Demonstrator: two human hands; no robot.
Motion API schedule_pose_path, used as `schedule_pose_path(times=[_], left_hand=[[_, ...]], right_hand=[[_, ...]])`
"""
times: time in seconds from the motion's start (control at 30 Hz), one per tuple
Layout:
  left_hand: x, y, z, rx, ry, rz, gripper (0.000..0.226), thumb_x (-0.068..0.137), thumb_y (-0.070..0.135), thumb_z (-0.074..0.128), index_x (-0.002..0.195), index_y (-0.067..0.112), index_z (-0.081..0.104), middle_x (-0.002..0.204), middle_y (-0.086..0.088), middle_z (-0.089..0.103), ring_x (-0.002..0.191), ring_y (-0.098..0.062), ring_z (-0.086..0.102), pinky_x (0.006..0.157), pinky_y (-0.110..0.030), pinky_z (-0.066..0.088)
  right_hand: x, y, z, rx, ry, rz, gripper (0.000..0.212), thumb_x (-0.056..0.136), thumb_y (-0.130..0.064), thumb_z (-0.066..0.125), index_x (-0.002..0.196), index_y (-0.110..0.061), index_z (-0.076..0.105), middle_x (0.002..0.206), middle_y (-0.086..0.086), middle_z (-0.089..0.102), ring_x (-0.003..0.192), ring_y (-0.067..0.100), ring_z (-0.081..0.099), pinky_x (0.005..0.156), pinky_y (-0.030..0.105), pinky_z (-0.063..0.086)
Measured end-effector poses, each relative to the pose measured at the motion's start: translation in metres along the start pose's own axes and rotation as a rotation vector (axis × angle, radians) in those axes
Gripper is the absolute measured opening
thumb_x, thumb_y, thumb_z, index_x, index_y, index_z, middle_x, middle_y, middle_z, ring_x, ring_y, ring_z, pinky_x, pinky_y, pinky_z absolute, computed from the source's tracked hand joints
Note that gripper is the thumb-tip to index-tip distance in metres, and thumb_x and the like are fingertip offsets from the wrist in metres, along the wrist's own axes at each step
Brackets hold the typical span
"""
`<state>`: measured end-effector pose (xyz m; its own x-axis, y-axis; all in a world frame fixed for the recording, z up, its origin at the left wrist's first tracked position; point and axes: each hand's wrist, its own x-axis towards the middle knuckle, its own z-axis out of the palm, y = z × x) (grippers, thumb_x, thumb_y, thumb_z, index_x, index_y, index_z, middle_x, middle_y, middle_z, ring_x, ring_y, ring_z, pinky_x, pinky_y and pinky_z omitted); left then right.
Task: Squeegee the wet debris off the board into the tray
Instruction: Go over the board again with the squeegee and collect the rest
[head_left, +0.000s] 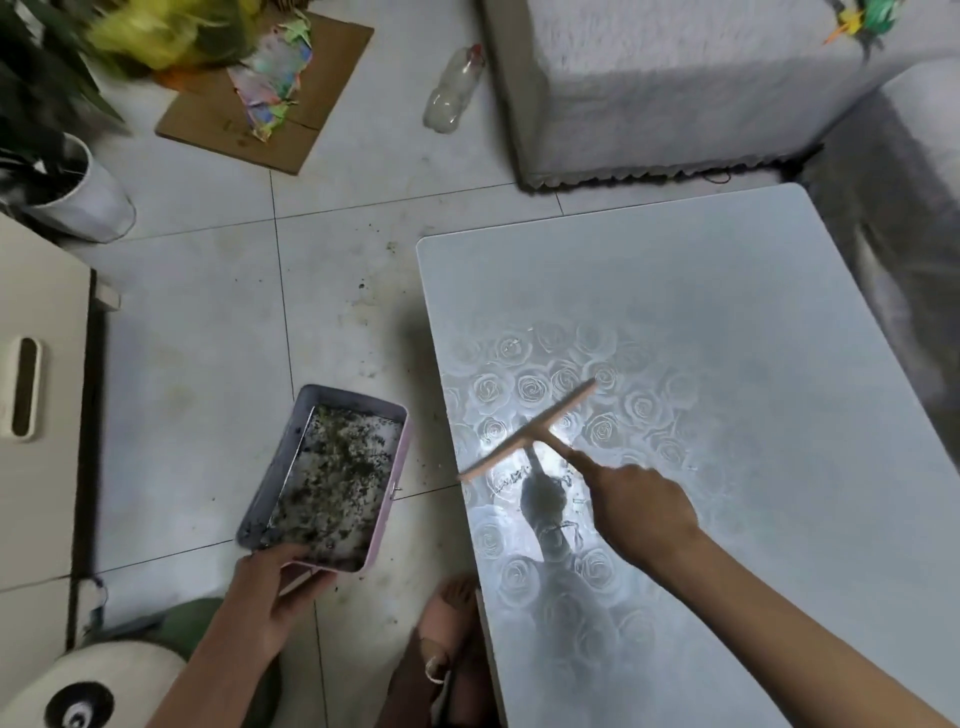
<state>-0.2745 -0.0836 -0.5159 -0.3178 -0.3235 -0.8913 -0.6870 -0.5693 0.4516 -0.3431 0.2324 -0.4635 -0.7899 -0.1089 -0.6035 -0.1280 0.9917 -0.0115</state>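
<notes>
The right hand (639, 504) is closed round the handle of a pale wooden squeegee (530, 431), its fingers curled tight and seen from the back, so the exact hold under the knuckles cannot be told. The blade runs from about 8 o'clock to 2 o'clock above the glossy rose-patterned surface (727, 312), its lower end at the surface's left edge; whether the blade touches the surface cannot be told. A few wet streaks (511, 480) lie just beside the blade at its 6 o'clock. At 9 o'clock of the squeegee, off the surface and over the tiled floor (208, 338), the left hand (270, 592) pinches the near end of the pink-sided tray (397, 467), thumb on the rim and fingers underneath. Dark wet debris (337, 478) covers the tray's bottom. At 12 o'clock on the floor lie a clear plastic bottle (452, 88) and a sheet of cardboard (208, 119).
</notes>
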Motion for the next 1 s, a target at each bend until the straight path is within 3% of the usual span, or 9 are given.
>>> schedule_pose_path(times=[0.07, 0.17, 0.23, 0.43, 0.6, 0.7, 0.77, 0.87, 1.0], left_hand=[[0.005, 0.006, 0.002, 0.002, -0.016, -0.006, 0.014, 0.087, -0.011, 0.042, 0.083, 0.000, 0.050, 0.088, -0.019, 0.058, 0.085, -0.029, 0.056, 0.052, -0.037, 0.056], [0.012, 0.017, 0.010, -0.012, -0.035, -0.032, 0.013, 0.087, -0.010, 0.044, 0.084, 0.001, 0.049, 0.089, -0.019, 0.057, 0.088, -0.030, 0.057, 0.054, -0.039, 0.056], [0.018, 0.024, 0.014, -0.018, -0.029, -0.049, 0.012, 0.089, -0.008, 0.044, 0.083, 0.001, 0.049, 0.089, -0.019, 0.057, 0.093, -0.031, 0.057, 0.053, -0.041, 0.055], [0.046, 0.063, 0.038, 0.037, -0.033, -0.058, 0.009, 0.089, -0.008, 0.045, 0.086, -0.001, 0.050, 0.086, -0.018, 0.058, 0.100, -0.030, 0.056, 0.047, -0.038, 0.056], [0.078, 0.099, 0.056, 0.109, -0.078, -0.019, 0.033, 0.088, -0.008, 0.047, 0.120, 0.000, 0.045, 0.102, -0.021, 0.058, 0.087, -0.025, 0.060, 0.062, -0.041, 0.061], [0.083, 0.109, 0.061, 0.136, -0.092, -0.012, 0.030, 0.088, -0.008, 0.045, 0.116, 0.004, 0.047, 0.094, -0.016, 0.060, 0.082, -0.023, 0.060, 0.047, -0.033, 0.058], [0.092, 0.126, 0.067, 0.163, -0.121, -0.013, 0.031, 0.087, -0.010, 0.044, 0.115, 0.004, 0.047, 0.091, -0.015, 0.061, 0.080, -0.023, 0.061, 0.047, -0.032, 0.057], [0.098, 0.142, 0.075, 0.193, -0.120, 0.005, 0.031, 0.088, -0.009, 0.044, 0.117, 0.003, 0.047, 0.094, -0.014, 0.061, 0.081, -0.023, 0.061, 0.054, -0.035, 0.060], [0.101, 0.159, 0.083, 0.217, -0.154, 0.014, 0.030, 0.087, -0.010, 0.045, 0.113, 0.005, 0.050, 0.108, -0.018, 0.060, 0.092, -0.026, 0.060, 0.077, -0.040, 0.052]], right_hand=[[-0.016, 0.011, 0.002, 0.004, -0.049, 0.011, 0.086, 0.088, -0.003, 0.032, 0.141, -0.060, -0.004, 0.072, 0.001, 0.049, 0.064, 0.023, 0.048, 0.062, 0.032, 0.039], [-0.004, 0.024, -0.030, 0.037, -0.141, 0.032, 0.046, 0.099, -0.022, 0.033, 0.137, -0.048, 0.037, 0.112, 0.000, 0.065, 0.097, 0.025, 0.062, 0.078, 0.034, 0.047], [0.015, 0.023, -0.059, 0.232, -0.148, 0.007, 0.031, 0.101, -0.030, 0.035, 0.115, -0.046, 0.057, 0.106, -0.001, 0.068, 0.084, 0.018, 0.063, 0.077, 0.032, 0.049], [0.127, -0.009, -0.132, 0.628, -0.036, 0.029, 0.024, 0.096, -0.018, 0.048, 0.118, -0.010, 0.051, 0.089, 0.012, 0.060, 0.058, 0.023, 0.057, 0.054, 0.032, 0.049], [0.190, -0.043, -0.131, 0.728, 0.075, 0.123, 0.025, 0.098, -0.034, 0.042, 0.111, -0.014, 0.051, 0.086, 0.015, 0.061, 0.052, 0.029, 0.057, 0.039, 0.027, 0.043], [0.147, -0.037, -0.090, 0.568, 0.098, 0.134, 0.024, 0.098, -0.029, 0.043, 0.114, -0.012, 0.050, 0.091, 0.018, 0.066, 0.074, 0.039, 0.064, 0.060, 0.041, 0.053], [0.107, -0.028, -0.070, 0.538, 0.048, 0.190, 0.019, 0.099, -0.032, 0.042, 0.111, -0.020, 0.050, 0.081, 0.009, 0.067, 0.078, 0.037, 0.064, 0.063, 0.035, 0.047], [0.056, -0.016, -0.066, 0.462, -0.111, 0.242, 0.005, 0.099, -0.036, 0.037, 0.101, -0.037, 0.042, 0.068, -0.009, 0.055, 0.061, 0.023, 0.060, 0.058, 0.029, 0.041], [0.074, -0.021, -0.124, 0.523, -0.157, 0.275, 0.023, 0.096, -0.046, 0.039, 0.096, -0.033, 0.058, 0.066, -0.005, 0.058, 0.033, 0.008, 0.049, 0.038, 0.024, 0.045]])
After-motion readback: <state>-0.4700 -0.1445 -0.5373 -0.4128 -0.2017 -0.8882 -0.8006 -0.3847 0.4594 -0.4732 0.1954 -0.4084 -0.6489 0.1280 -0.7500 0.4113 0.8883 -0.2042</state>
